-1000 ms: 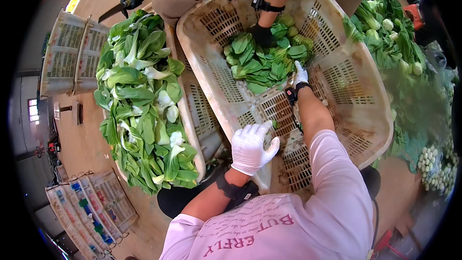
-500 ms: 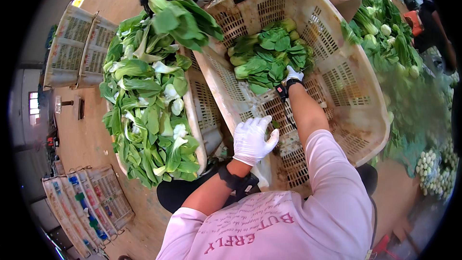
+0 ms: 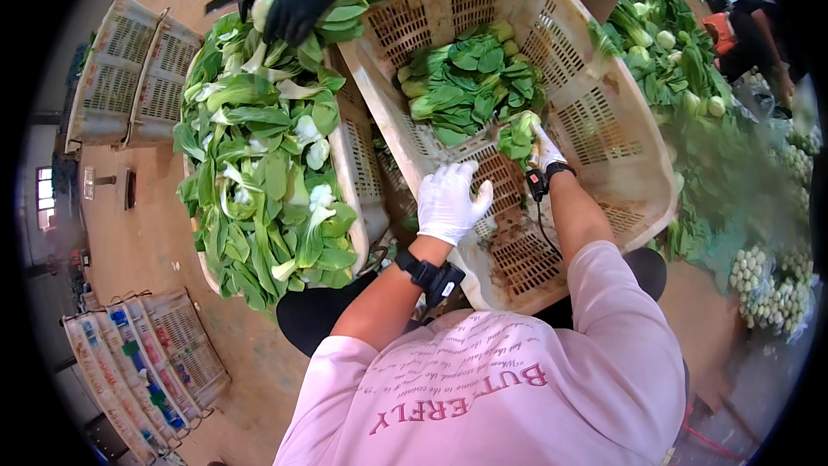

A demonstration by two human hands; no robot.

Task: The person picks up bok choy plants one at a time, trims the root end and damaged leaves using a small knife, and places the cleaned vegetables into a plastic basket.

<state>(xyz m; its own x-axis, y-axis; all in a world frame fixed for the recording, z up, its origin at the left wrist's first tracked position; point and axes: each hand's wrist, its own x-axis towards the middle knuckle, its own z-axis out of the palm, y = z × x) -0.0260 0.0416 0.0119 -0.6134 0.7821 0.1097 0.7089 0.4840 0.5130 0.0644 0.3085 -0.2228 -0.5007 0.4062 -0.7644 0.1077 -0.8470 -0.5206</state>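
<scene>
My right hand (image 3: 547,152), in a white glove, grips a small bok choy (image 3: 517,136) inside a big, stained white slotted crate (image 3: 636,185). A narrow tan piece shows beside its fingers; I cannot make out what it is. At the crate's far end lies a pile of green bok choy (image 3: 470,82), apart from the held one. My left hand (image 3: 452,204), gloved in white too, hovers by the crate's near left side with thumb and fingers apart and nothing in them.
Left of the big crate stands another crate heaped with loose bok choy leaves (image 3: 267,173). Above it, a co-worker's black-gloved hands (image 3: 302,2) hold a knife (image 3: 231,0) and a bok choy. More bok choy (image 3: 668,52) lies at right. Stacked crates (image 3: 147,362) stand at left.
My right hand has drawn back from the pile toward me and now holds a bok choy. The co-worker's bok choy has come lower over the leaf heap. My left hand stays by the crate's side.
</scene>
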